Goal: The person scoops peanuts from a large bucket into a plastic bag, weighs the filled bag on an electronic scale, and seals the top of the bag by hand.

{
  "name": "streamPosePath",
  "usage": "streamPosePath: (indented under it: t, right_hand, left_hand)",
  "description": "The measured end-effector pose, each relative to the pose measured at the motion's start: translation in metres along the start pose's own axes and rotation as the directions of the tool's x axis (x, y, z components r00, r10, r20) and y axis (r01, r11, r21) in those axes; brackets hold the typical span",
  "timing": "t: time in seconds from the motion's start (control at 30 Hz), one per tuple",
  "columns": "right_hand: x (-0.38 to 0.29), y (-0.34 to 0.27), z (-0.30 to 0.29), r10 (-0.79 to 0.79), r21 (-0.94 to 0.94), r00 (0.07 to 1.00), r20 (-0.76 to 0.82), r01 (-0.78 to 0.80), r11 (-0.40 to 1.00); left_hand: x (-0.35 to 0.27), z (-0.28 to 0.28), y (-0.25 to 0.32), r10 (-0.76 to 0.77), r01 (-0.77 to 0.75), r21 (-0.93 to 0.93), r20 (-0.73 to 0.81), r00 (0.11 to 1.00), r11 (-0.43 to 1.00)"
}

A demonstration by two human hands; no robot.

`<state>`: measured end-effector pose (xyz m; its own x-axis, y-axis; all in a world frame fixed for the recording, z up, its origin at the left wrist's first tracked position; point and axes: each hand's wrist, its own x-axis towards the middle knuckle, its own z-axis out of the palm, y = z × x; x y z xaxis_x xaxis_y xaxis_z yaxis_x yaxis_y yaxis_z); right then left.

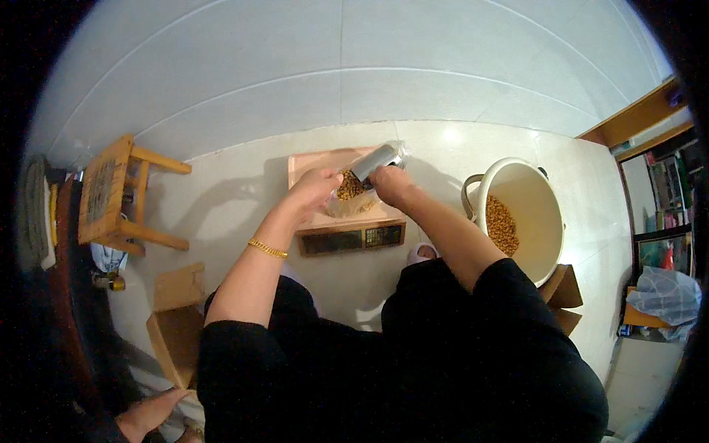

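Observation:
My left hand grips the edge of a clear plastic bag that rests on a pink weighing scale. Inside the bag lie brown kernels or nuts. My right hand is closed on a metal scoop, tilted with its mouth at the bag's opening. The scale's dark display panel faces me. To the right, a cream bucket leans towards me with more of the brown pieces along its inner left side.
A wooden stool lies on its side at the left. Below it is an open cardboard box, with another person's hand at its lower edge. More cardboard shows by the bucket. Shelves line the right; a tiled wall stands ahead.

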<state>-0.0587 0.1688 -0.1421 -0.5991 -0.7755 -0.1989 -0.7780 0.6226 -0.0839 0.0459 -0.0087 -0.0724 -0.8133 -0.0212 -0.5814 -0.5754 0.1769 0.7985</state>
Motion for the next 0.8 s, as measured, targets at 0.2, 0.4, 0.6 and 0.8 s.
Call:
streamPosePath:
  t: [0.2,0.4,0.6,0.8]
  right_hand:
    - [0.008,-0.002,0.022,-0.103,0.054,0.995,0.009,0.102,0.993]
    - [0.008,-0.002,0.010,-0.085,0.142,0.993,-0.078,0.095,0.985]
    - [-0.004,0.016,-0.011,-0.087,0.233,0.991,-0.106,0.110,0.966]
    - [-0.028,0.010,-0.067,0.054,0.621,0.996,0.067,-0.083,0.780]
  left_hand:
    - [0.001,0.003,0.000,-0.006,0.006,-0.027,-0.025,1.000,1.000]
    - [0.002,-0.002,-0.005,0.006,-0.006,0.019,0.004,1.000,1.000]
    - [0.000,-0.001,-0.004,0.004,-0.003,0.020,-0.008,1.000,1.000]
    - [-0.002,-0.006,-0.009,-0.019,0.020,0.014,-0.053,0.998,1.000]
